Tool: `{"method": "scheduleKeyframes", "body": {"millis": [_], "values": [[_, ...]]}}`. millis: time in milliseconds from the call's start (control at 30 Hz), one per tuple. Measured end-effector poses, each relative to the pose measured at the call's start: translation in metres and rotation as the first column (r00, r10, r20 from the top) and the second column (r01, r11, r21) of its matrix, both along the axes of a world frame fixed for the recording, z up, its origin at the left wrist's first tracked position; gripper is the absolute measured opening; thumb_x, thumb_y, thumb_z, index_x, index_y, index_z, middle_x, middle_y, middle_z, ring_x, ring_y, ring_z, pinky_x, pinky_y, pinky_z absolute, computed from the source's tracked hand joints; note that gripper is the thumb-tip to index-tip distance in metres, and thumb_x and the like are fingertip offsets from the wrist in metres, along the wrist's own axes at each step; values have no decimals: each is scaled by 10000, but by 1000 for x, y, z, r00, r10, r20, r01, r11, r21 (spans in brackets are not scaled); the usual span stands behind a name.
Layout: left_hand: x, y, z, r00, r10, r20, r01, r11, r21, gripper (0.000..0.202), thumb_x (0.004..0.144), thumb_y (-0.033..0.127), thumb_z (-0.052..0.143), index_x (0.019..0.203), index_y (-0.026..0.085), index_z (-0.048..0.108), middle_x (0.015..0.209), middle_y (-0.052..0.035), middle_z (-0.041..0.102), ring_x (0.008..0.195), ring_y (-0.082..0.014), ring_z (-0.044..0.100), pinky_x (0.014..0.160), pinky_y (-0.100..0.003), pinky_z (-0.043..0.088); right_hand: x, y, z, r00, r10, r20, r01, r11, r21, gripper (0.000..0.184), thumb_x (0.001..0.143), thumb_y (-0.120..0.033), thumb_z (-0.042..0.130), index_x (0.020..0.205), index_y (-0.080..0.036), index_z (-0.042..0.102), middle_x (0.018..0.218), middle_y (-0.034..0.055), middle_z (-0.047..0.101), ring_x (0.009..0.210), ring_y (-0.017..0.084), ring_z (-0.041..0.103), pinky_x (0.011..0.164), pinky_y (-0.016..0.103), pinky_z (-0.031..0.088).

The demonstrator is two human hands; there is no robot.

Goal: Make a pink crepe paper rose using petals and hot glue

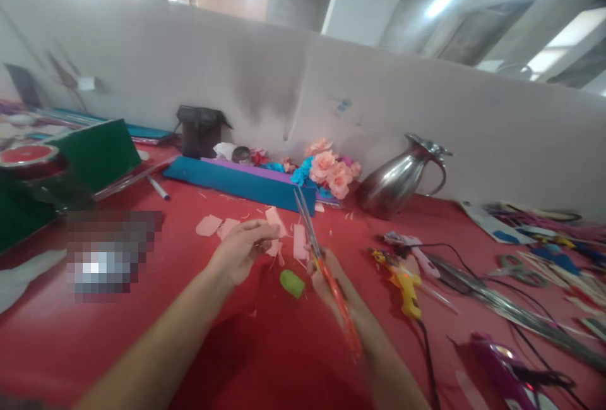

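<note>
My left hand [246,242] is closed in a pinch, with a piece of pink paper [275,219] at its fingertips. My right hand [331,274] grips scissors [337,293] with red-orange handles; their metal blades point up and away, slightly apart. Between the hands, a pale pink paper rectangle [300,242] lies on the red table [227,347]. Nearer me is a green rounded piece [292,284]. More pink paper pieces [209,225] and thin offcuts are scattered beyond my left hand.
Blue folded sheets [237,186] lie behind the scraps, beside peach paper flowers [326,170]. A metal jug [395,176] leans by the wall. To the right are a yellow glue gun [405,287], cords, grey scissors [518,270] and a purple glue gun [504,366]. A jar [38,176] stands left.
</note>
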State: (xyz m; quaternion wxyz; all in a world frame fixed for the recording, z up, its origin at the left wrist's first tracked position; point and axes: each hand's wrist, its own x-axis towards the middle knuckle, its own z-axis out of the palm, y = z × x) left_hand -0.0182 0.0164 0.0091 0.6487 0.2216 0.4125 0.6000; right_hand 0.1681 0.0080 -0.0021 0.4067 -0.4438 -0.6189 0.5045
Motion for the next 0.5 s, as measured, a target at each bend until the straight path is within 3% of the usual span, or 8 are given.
{"method": "scheduleKeyframes", "body": {"millis": [100, 200, 333, 500], "values": [[-2, 2, 0, 989, 99, 113, -98, 995, -11, 144, 562, 177, 792, 623, 126, 672, 661, -16, 651, 661, -92, 603, 684, -210, 499, -5, -2, -3, 998, 57, -23, -58, 997, -55, 401, 781, -572, 555, 1014, -248, 587, 623, -23, 436, 536, 136, 446, 533, 281, 439], [0, 1, 2, 980, 108, 168, -111, 994, 12, 144, 561, 173, 797, 601, 120, 669, 652, -19, 657, 691, -111, 628, 724, -229, 518, -8, -11, -1, 990, 143, 0, -143, 987, -74, 462, 761, -629, 552, 1030, -252, 557, 647, -37, 388, 527, 109, 386, 515, 243, 390], [1, 0, 4, 980, 114, 166, -117, 993, 11, 140, 564, 167, 793, 624, 101, 684, 684, -37, 677, 728, -132, 652, 768, -247, 532, -7, -17, 2, 981, 190, 44, -189, 981, -32, 521, 746, -662, 554, 1054, -242, 531, 660, -45, 343, 543, 95, 334, 512, 226, 337], [0, 0, 4, 985, 110, 136, -112, 994, 12, 149, 563, 165, 790, 647, 86, 696, 670, -45, 677, 700, -116, 647, 734, -209, 527, -5, -12, -11, 982, 183, 41, -182, 983, -34, 593, 713, -737, 510, 1038, -241, 538, 616, -46, 330, 509, 101, 323, 471, 238, 310]]}}
